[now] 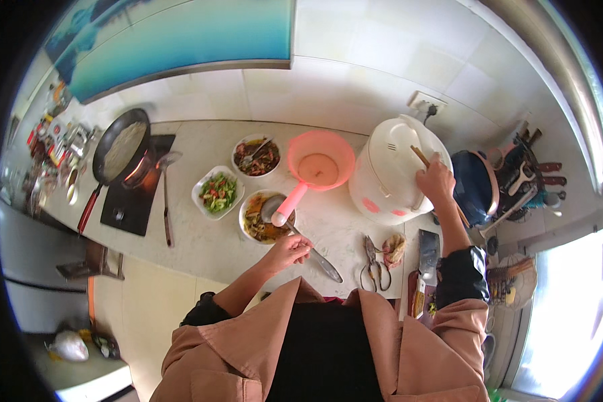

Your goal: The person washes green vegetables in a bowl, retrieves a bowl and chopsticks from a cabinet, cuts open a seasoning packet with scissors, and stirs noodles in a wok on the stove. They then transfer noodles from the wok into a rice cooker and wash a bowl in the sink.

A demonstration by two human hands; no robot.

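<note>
My right hand (pixel 436 181) grips a pair of wooden chopsticks (pixel 420 156) above the lid of a white rice cooker (pixel 389 166) with pink flowers. My left hand (pixel 292 250), its fingers curled, is beside the handle of a metal ladle (pixel 322 265); whether it touches the handle is unclear. The ladle's bowl lies in a white dish of cooked food (pixel 261 228). A pink plastic dipper (pixel 321 161) stands behind, its handle reaching over that dish. Near it are a bowl of dark food with a spoon (pixel 256 155) and a square bowl of chopped greens (pixel 218 192).
At left a wok (pixel 122 145) with pale contents sits over a lit flame, and a spatula (pixel 168 206) lies beside the hob. Scissors (pixel 375 266), a cleaver (pixel 428 256) and a knife (pixel 419 296) lie at right. A dark blue pot (pixel 470 186) stands beyond the cooker.
</note>
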